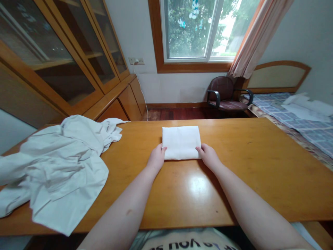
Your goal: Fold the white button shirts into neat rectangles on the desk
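A white cloth (181, 141), folded into a neat rectangle, lies flat in the middle of the wooden table (260, 163). My left hand (157, 157) grips its near left corner. My right hand (208, 155) grips its near right corner. Both thumbs rest on top of the cloth's near edge, and the fingers curl at its sides.
A heap of crumpled white cloths (57, 166) covers the table's left end and hangs over its front edge. Behind the table stand a dark armchair (226, 93), a bed (304, 118) with white linen at right, and a glass-fronted wooden cabinet (65, 59) at left.
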The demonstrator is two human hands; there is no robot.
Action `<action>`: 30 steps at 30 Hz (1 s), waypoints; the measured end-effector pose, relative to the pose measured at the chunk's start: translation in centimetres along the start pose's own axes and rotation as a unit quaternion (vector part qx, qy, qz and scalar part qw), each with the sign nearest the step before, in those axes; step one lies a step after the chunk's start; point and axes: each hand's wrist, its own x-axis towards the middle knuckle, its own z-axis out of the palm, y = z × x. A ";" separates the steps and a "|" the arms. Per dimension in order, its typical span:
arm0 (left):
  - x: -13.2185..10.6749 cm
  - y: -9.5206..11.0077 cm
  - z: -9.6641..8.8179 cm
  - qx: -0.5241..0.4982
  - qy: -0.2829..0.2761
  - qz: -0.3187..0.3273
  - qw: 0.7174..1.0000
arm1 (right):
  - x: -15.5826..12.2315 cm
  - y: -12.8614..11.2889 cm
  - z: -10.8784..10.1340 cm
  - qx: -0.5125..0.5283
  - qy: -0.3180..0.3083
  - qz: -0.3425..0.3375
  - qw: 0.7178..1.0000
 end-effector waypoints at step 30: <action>-1.4 1.6 -0.9 0.226 -0.058 -0.088 0.968 | -1.3 -0.9 0.2 -0.175 0.044 -0.067 0.981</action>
